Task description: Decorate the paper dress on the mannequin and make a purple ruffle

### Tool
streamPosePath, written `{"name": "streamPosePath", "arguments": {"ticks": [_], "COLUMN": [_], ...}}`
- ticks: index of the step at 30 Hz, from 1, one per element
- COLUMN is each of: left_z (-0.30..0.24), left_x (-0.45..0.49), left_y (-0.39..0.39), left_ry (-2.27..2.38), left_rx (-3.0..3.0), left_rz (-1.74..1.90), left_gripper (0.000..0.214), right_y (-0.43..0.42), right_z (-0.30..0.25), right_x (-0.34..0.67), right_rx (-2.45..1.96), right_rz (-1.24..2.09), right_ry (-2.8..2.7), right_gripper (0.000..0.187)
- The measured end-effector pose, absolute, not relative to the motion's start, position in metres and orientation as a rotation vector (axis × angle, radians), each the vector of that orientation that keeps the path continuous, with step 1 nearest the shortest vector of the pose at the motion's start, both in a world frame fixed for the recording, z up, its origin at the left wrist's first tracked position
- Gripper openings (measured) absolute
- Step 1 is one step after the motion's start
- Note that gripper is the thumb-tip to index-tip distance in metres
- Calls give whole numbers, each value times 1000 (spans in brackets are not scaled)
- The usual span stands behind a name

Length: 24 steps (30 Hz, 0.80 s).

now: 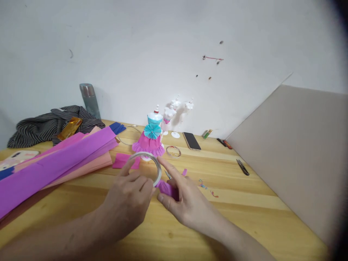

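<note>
My left hand [129, 199] is closed on a narrow roll of tape [157, 168], its index finger inside the ring. My right hand [187, 203] is open at the roll's right side, thumb and index finger apart, the index fingertip at the tape's edge; its other fingers are hidden. A piece of purple crepe paper [166, 189] shows between that thumb and index finger; whether it is held or lies on the table I cannot tell. Beyond the hands stands a small dress form [149, 141] in a pink ruffled skirt with a turquoise fan bow.
Purple crepe paper [62, 165] and other coloured sheets lie at left, with a pink strip [118, 161] nearer the middle. White mini mannequins [169, 114], a phone [191, 141], a bangle [173, 151] and snips [242, 167] are on the wooden table. A bottle [91, 101] stands behind striped cloth [38, 125].
</note>
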State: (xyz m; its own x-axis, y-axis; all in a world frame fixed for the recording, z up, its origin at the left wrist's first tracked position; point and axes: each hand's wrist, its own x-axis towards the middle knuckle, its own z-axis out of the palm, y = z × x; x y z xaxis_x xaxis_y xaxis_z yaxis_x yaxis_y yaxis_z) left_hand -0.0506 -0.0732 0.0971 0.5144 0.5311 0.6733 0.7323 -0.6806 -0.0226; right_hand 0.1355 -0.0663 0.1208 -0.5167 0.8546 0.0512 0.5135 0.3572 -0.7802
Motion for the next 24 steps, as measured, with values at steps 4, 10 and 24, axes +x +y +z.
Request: {"name": "streamPosePath", "arguments": {"ticks": [4, 10, 24], "left_z": [114, 133, 116], "left_x": [-61, -71, -69], "left_y": [-69, -54, -17], "left_ry": [-1186, -1479, -1681], "left_rx": [-2550, -2942, -3467], "left_rz": [-1030, -1223, -1269], "left_gripper": [29, 30, 30], "right_y": [-62, -47, -22], "right_z": [126, 127, 116], "right_x": [136, 140, 154], "right_rx": [-1152, -1018, -1069], "right_rz": [928, 952, 1427], "right_ry": [-2147, -2028, -1869], "right_gripper": [66, 27, 32]}}
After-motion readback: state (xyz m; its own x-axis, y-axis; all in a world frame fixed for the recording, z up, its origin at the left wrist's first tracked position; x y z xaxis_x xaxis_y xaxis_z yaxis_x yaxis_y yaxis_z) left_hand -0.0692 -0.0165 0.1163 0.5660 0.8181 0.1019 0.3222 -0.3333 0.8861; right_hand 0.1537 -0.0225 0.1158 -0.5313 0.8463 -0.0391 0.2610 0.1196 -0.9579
